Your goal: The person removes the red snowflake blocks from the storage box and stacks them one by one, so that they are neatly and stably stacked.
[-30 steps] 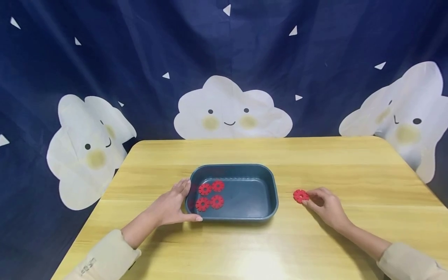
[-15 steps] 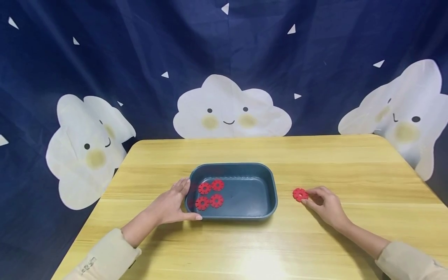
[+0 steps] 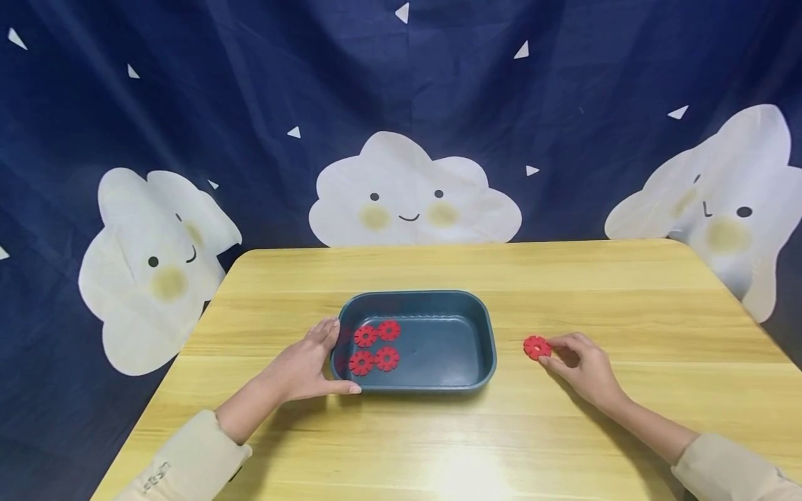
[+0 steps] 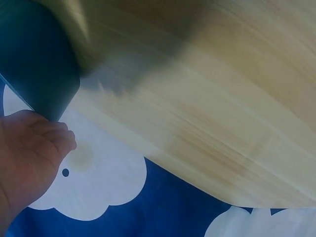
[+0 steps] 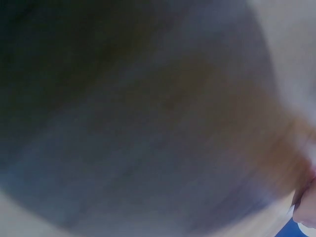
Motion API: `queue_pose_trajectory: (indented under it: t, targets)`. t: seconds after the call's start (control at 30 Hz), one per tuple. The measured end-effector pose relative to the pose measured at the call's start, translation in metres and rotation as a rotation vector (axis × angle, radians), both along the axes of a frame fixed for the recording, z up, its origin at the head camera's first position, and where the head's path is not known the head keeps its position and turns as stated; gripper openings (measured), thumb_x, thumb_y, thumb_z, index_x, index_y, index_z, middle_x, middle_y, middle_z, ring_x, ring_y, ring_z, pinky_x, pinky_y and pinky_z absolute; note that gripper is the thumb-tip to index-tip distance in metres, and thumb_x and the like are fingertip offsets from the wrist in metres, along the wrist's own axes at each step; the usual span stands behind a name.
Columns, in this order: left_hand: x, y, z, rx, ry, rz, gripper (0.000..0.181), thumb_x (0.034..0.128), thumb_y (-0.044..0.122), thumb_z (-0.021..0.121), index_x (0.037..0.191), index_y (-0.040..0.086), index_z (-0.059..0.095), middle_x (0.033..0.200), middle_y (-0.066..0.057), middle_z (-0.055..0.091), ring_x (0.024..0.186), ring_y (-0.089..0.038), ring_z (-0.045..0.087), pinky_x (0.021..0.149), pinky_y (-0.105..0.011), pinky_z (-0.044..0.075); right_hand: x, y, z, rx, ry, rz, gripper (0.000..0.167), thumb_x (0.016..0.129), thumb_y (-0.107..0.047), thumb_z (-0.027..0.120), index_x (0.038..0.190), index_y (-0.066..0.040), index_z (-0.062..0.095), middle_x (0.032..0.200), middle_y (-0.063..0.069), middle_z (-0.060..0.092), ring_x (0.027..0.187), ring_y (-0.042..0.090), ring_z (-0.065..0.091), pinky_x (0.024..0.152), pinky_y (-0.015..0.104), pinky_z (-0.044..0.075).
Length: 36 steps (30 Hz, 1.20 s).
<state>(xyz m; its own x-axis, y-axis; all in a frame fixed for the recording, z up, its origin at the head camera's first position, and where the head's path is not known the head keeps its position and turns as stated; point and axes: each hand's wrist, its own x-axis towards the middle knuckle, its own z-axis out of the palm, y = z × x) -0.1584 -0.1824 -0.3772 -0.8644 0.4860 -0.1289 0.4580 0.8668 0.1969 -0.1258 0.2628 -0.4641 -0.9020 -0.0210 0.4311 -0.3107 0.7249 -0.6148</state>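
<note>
Glare on table (image 3: 470, 445), right-wrist view blurred

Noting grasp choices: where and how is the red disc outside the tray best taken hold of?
Likely the rim of the red disc, from its right side, pinched between thumb and fingers as the right hand does. The disc looks thin and round with a notched edge, and its right side faces that hand.

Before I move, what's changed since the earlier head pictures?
Nothing has visibly moved beyond a slight camera shift; nothing was gripped or released. The right hand still pinches one red disc right of the tray, the left hand still holds the tray's left end, and four more discs lie inside.
</note>
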Motion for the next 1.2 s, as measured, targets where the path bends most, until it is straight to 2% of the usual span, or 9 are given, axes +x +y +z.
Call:
queue_pose_trajectory:
  t: [0.3,0.4,0.53,0.7,0.93,1.03,1.2]
  targets:
    - [-0.001,0.000,0.000,-0.001,-0.003,-0.001,0.114,0.0676,0.071,0.063,0.141,-0.008,0.029,0.149,-0.025,0.026,0.136,-0.042,0.028,0.098,-0.052,0.041,0.001,0.000,0.003,-0.005,-0.016,0.003,0.026,0.068,-0.002,0.078,0.092,0.002,0.069,0.085,0.010,0.065,0.076,-0.008,0.053,0.064,0.004,0.043]
    - [-0.001,0.000,0.001,-0.002,-0.007,0.003,0.114,0.0673,0.071,0.063,0.141,-0.008,0.029,0.150,-0.025,0.026,0.137,-0.042,0.027,0.098,-0.053,0.041,0.001,0.002,0.002,-0.025,-0.040,0.009,0.027,0.069,-0.003,0.079,0.093,0.002,0.069,0.086,0.010,0.065,0.076,-0.009,0.053,0.064,0.004,0.043]
    - [-0.001,0.001,0.002,0.001,-0.004,0.003,0.114,0.0672,0.071,0.063,0.141,-0.008,0.029,0.150,-0.024,0.026,0.137,-0.041,0.027,0.098,-0.054,0.040,0.000,0.005,0.006,-0.070,-0.111,0.018,0.024,0.076,-0.005,0.074,0.097,0.004,0.067,0.086,0.011,0.065,0.073,-0.010,0.051,0.061,0.008,0.045]
    - [-0.001,0.000,0.001,0.002,-0.004,0.003,0.113,0.0676,0.070,0.063,0.142,-0.007,0.028,0.150,-0.023,0.025,0.137,-0.042,0.027,0.098,-0.055,0.040,-0.002,0.007,0.019,-0.120,-0.195,0.004,0.023,0.089,-0.011,0.061,0.103,0.007,0.064,0.089,0.021,0.068,0.068,-0.008,0.054,0.055,0.015,0.047]
    - [-0.001,-0.002,0.003,0.005,0.019,0.001,0.112,0.0675,0.070,0.064,0.142,-0.006,0.028,0.150,-0.023,0.026,0.137,-0.042,0.028,0.096,-0.054,0.042,-0.012,0.002,0.041,-0.098,-0.162,-0.017,0.022,0.092,-0.010,0.056,0.101,0.007,0.066,0.094,0.025,0.067,0.076,-0.019,0.048,0.065,0.005,0.043]
    - [-0.001,-0.002,0.001,0.013,0.002,0.006,0.112,0.0680,0.069,0.064,0.143,-0.006,0.027,0.151,-0.023,0.025,0.137,-0.042,0.027,0.097,-0.054,0.041,-0.015,0.000,0.053,-0.085,-0.151,-0.002,0.023,0.092,-0.012,0.056,0.102,0.006,0.066,0.094,0.021,0.068,0.077,-0.019,0.048,0.066,0.006,0.043]
    - [0.001,-0.002,0.000,0.036,-0.021,0.015,0.112,0.0682,0.070,0.063,0.143,-0.005,0.027,0.151,-0.022,0.024,0.137,-0.042,0.026,0.098,-0.055,0.039,-0.019,-0.010,0.072,-0.092,-0.149,0.040,0.021,0.091,-0.013,0.058,0.103,0.000,0.067,0.091,0.002,0.069,0.075,-0.014,0.052,0.064,0.012,0.045]
